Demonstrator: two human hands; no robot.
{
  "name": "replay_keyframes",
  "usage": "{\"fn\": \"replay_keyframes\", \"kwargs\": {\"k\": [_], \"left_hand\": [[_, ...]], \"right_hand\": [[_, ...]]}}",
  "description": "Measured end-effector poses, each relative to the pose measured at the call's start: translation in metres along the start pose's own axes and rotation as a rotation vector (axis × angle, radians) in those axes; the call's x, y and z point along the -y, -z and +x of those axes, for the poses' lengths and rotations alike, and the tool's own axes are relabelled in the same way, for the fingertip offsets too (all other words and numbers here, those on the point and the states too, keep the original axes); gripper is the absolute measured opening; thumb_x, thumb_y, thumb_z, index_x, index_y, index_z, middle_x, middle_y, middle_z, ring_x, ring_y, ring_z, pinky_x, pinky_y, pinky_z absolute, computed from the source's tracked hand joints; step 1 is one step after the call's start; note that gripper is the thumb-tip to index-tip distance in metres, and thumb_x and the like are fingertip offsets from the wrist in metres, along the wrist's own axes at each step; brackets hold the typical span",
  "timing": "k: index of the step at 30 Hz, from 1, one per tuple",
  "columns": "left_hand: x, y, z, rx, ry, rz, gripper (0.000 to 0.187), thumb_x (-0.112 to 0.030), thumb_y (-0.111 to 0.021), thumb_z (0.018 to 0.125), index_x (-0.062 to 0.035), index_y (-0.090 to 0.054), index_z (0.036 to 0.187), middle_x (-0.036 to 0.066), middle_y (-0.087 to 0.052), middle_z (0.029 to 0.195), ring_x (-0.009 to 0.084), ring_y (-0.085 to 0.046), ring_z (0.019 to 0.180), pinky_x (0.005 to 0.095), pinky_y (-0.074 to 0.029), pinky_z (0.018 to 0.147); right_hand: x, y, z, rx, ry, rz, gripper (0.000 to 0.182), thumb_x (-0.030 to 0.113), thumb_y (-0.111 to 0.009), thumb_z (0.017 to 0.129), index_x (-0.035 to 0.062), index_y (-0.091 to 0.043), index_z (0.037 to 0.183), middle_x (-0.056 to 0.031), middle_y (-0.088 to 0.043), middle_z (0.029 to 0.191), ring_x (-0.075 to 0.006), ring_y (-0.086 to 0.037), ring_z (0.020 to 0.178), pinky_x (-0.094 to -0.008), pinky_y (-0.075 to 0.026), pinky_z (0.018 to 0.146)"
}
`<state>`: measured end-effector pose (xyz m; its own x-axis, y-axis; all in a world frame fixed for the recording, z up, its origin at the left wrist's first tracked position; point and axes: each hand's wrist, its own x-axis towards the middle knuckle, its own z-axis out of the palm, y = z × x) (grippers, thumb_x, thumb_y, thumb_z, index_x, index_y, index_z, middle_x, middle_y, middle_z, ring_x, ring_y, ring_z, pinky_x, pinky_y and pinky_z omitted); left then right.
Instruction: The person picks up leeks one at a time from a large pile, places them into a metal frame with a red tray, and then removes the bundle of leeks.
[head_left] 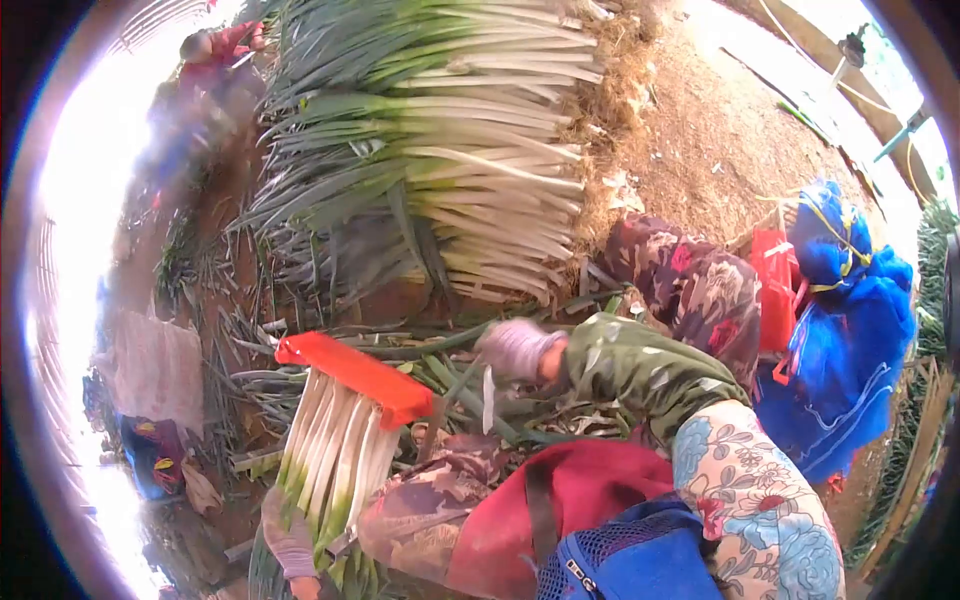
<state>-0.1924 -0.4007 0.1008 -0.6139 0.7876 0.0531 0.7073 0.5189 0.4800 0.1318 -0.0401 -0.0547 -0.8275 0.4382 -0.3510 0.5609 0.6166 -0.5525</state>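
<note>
My left hand (pixel 286 540), in a light knitted glove, is at the lower left, curled around the green part of a bundle of leeks (pixel 335 440). The white ends of the bundle point up and away, and a bright orange-red strip (pixel 350 372) lies across their tips. In a pale glove, my right hand (pixel 517 350) is apart from the bundle, over loose leek leaves. Motion blurs its fingers, and I cannot make out their grip. Just below it hangs a thin whitish strip (pixel 488 400), possibly a peeled leaf.
A large pile of leeks (pixel 480 150) lies ahead, roots to the right. Leaf scraps (pixel 270 385) litter the ground. At right are a blue mesh bag (pixel 840 350) and a red packet (pixel 772 290). A person in red (pixel 225 50) is at the upper left.
</note>
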Motion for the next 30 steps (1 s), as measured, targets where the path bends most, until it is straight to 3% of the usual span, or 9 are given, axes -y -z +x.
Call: {"fn": "replay_keyframes", "kwargs": {"k": [2, 5, 7, 12, 16, 18, 22, 28, 30], "left_hand": [[-0.092, -0.007, 0.014, 0.09, -0.022, -0.266, 0.055, -0.007, -0.062, 0.075, 0.0005, -0.044, 0.127, 0.014, -0.052, 0.123, 0.0261, -0.053, 0.111, 0.0358, -0.038, 0.1], [-0.208, -0.071, 0.013, 0.253, 0.164, -1.261, 0.057, -0.016, -0.06, 0.082, -0.0008, -0.038, 0.132, 0.015, -0.052, 0.122, 0.0282, -0.055, 0.107, 0.0423, -0.04, 0.097], [-0.26, -0.106, 0.025, 0.571, 0.232, -1.508, 0.056, -0.013, -0.058, 0.084, -0.0021, -0.036, 0.135, 0.016, -0.052, 0.121, 0.0293, -0.054, 0.109, 0.0445, -0.04, 0.099], [-0.245, -0.216, 0.077, 0.738, 0.512, -1.776, 0.041, -0.015, -0.056, 0.089, -0.0055, -0.043, 0.127, 0.011, -0.055, 0.111, 0.0253, -0.058, 0.099, 0.0423, -0.046, 0.093], [-0.225, -0.237, 0.11, 0.643, 0.511, -1.68, 0.04, -0.012, -0.055, 0.09, -0.0043, -0.041, 0.127, 0.012, -0.056, 0.113, 0.0237, -0.057, 0.101, 0.04, -0.046, 0.093], [-0.226, -0.232, 0.121, 0.629, 0.488, -1.712, 0.038, -0.012, -0.054, 0.09, -0.0044, -0.043, 0.126, 0.01, -0.057, 0.11, 0.0223, -0.058, 0.098, 0.0382, -0.048, 0.09], [-0.233, -0.232, 0.124, 0.625, 0.473, -1.64, 0.037, -0.011, -0.054, 0.089, -0.0041, -0.045, 0.124, 0.009, -0.059, 0.105, 0.0205, -0.06, 0.094, 0.0347, -0.048, 0.088], [-0.229, -0.244, 0.119, 0.628, 0.5, -1.513, 0.034, -0.011, -0.053, 0.089, -0.0044, -0.045, 0.122, 0.008, -0.058, 0.102, 0.0215, -0.061, 0.09, 0.0347, -0.05, 0.085], [-0.232, -0.243, 0.121, 0.622, 0.52, -1.515, 0.034, -0.01, -0.051, 0.09, -0.0047, -0.045, 0.123, 0.009, -0.059, 0.102, 0.0207, -0.061, 0.09, 0.034, -0.05, 0.085]], "right_hand": [[-0.06, -0.003, 0.016, -0.307, 0.005, 0.023, 0.021, 0.016, -0.057, 0.074, 0.0126, -0.066, 0.093, -0.0126, -0.064, 0.094, -0.0303, -0.062, 0.091, -0.0414, -0.05, 0.077], [-0.098, 0.049, 0.027, -0.319, -0.235, -0.175, 0.035, 0.016, -0.054, 0.077, 0.0119, -0.059, 0.111, -0.0174, -0.062, 0.099, -0.0346, -0.061, 0.092, -0.0437, -0.05, 0.075], [-0.111, 0.081, 0.03, -0.416, -0.338, -0.236, 0.038, 0.018, -0.052, 0.08, 0.0116, -0.056, 0.117, -0.0175, -0.059, 0.109, -0.0351, -0.057, 0.099, -0.0454, -0.046, 0.081], [-0.16, 0.125, 0.053, -0.629, -0.414, -0.285, 0.047, 0.025, -0.055, 0.083, 0.0152, -0.046, 0.128, -0.0175, -0.053, 0.121, -0.0334, -0.051, 0.113, -0.0456, -0.041, 0.09], [-0.18, 0.12, 0.071, -0.693, -0.503, -0.399, 0.05, 0.028, -0.058, 0.082, 0.0151, -0.045, 0.128, -0.0175, -0.057, 0.115, -0.0332, -0.053, 0.111, -0.0451, -0.042, 0.089], [-0.178, 0.128, 0.078, -0.459, -0.613, -0.295, 0.044, 0.029, -0.058, 0.081, 0.0144, -0.051, 0.122, -0.0157, -0.062, 0.105, -0.0327, -0.058, 0.103, -0.0452, -0.044, 0.086], [-0.153, 0.168, 0.071, -0.487, -0.426, -0.455, 0.023, 0.022, -0.049, 0.082, 0.0109, -0.068, 0.089, -0.0106, -0.068, 0.083, -0.0286, -0.066, 0.083, -0.0427, -0.05, 0.072], [-0.184, 0.187, 0.097, -0.693, -0.421, -0.358, 0.036, 0.02, -0.05, 0.084, 0.0149, -0.054, 0.119, -0.0178, -0.06, 0.107, -0.0336, -0.058, 0.1, -0.0423, -0.046, 0.084], [-0.188, 0.169, 0.109, -0.66, -0.679, -0.349, 0.042, 0.018, -0.05, 0.084, 0.0166, -0.047, 0.126, -0.0191, -0.058, 0.111, -0.0341, -0.055, 0.106, -0.0426, -0.045, 0.088]]}}
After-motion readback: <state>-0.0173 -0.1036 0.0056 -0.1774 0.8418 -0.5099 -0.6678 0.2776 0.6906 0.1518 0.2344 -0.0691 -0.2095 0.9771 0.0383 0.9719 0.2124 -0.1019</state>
